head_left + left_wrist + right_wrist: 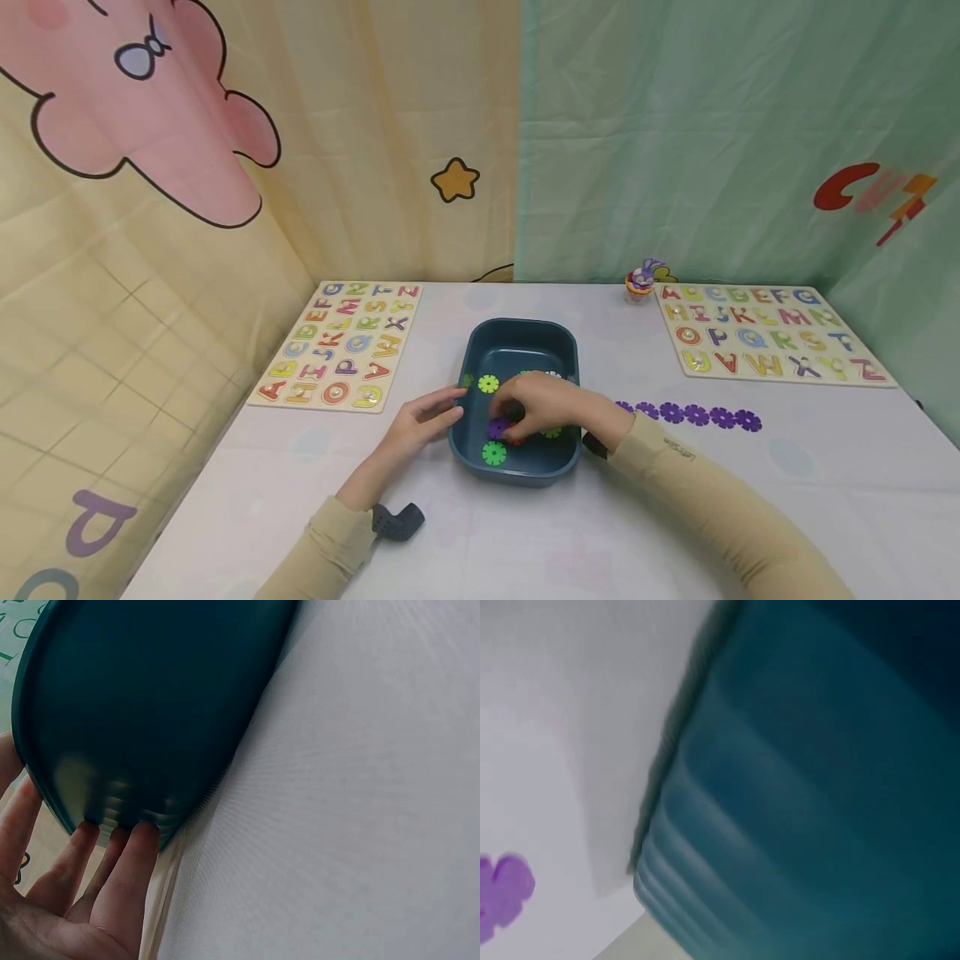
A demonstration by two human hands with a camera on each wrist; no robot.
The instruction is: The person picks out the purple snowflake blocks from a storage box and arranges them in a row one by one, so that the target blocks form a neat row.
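Note:
A dark teal plastic bin (517,477) sits mid-table with loose snowflake discs inside: a green disc (493,454), a yellow disc (488,383) and others partly hidden by the right hand. My right hand (542,402) reaches down into the bin, thumb and fingers pinching a purple snowflake disc (497,428). At the bin's left side, my left hand (415,423) touches the wall with extended fingers. In the left wrist view, its fingertips (146,834) rest against the bin wall (150,697). The right wrist view shows mostly the ribbed outer bin wall (780,825); the right hand is hidden there.
A row of joined purple discs (696,415) lies to the bin's right. Alphabet boards stand at either side, a left board (337,346) and a right board (776,333). A small rabbit figurine (641,280) is at the back edge, before the curtains.

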